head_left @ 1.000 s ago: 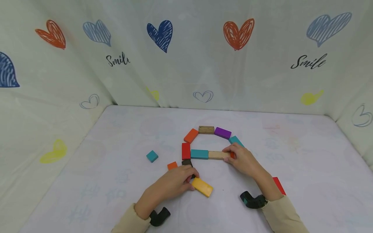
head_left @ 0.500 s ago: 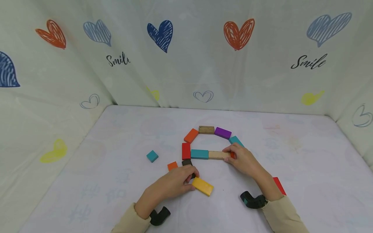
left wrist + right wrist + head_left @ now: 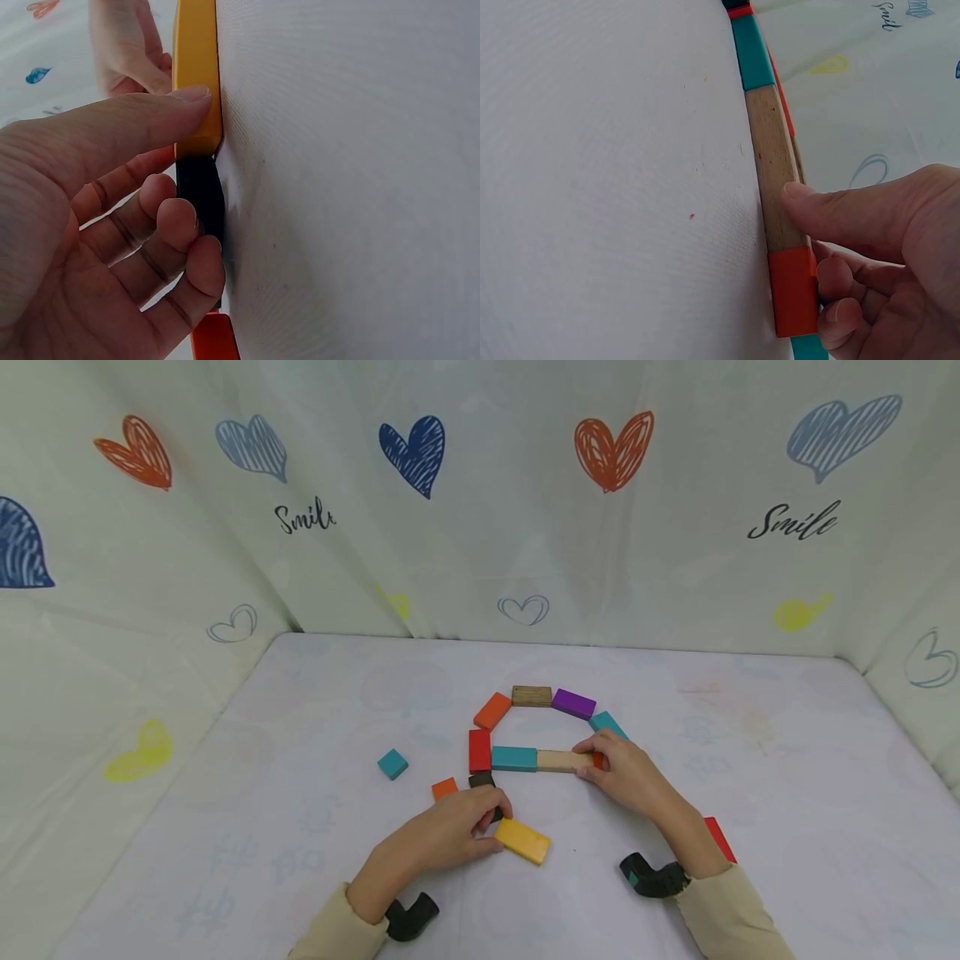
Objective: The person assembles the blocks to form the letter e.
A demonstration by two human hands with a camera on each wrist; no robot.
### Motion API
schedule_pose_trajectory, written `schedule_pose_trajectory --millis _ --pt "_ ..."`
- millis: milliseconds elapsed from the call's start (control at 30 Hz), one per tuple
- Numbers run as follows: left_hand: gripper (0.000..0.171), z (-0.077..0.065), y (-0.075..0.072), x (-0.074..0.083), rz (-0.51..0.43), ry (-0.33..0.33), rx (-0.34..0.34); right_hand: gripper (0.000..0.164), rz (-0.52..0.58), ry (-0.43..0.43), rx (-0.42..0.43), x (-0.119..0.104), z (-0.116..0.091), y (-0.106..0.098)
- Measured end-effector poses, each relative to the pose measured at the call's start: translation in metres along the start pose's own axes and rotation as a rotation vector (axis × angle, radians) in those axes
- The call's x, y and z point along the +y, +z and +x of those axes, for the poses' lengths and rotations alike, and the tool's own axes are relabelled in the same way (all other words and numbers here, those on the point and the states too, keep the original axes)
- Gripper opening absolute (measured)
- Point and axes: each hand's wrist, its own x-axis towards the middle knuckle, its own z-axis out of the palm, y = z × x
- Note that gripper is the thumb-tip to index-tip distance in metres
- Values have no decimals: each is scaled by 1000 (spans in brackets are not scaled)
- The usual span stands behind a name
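Observation:
My left hand pinches the left end of a yellow block between thumb and index finger. Its other fingers curl beside a black block that meets the yellow one. On the right, my right hand pinches a plain wooden block, its thumb on the near side. An orange-red block adjoins that piece, partly hidden by the fingers in the head view. Leftward, the wooden block touches a teal block, which meets a red block.
An arc of orange, brown, purple and teal blocks curves behind the row. Apart lie a teal block, an orange block by the left hand, and a red block by the right forearm.
The yellow block has turned very slightly, its free end shifting a little away from me. Both hands otherwise keep their places, and the other blocks have not moved.

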Motion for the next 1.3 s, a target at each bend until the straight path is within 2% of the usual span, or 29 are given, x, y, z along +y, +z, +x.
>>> schedule_pose_trajectory --millis 367,633,867,1033,1300 --pt "26 1 1 -2 -24 26 5 31 -2 -41 8 -3 -4 -7" --pt "26 1 1 -1 -30 21 -2 31 15 -107 74 -15 -15 -30" --pt "27 0 0 -2 -36 14 -4 32 -28 -100 92 -17 -32 -48" --pt "27 0 -1 -3 -39 14 -5 32 -90 -37 77 -4 -51 -56" --pt "26 0 -1 -4 -42 31 -2 37 -221 126 17 33 -92 -60"
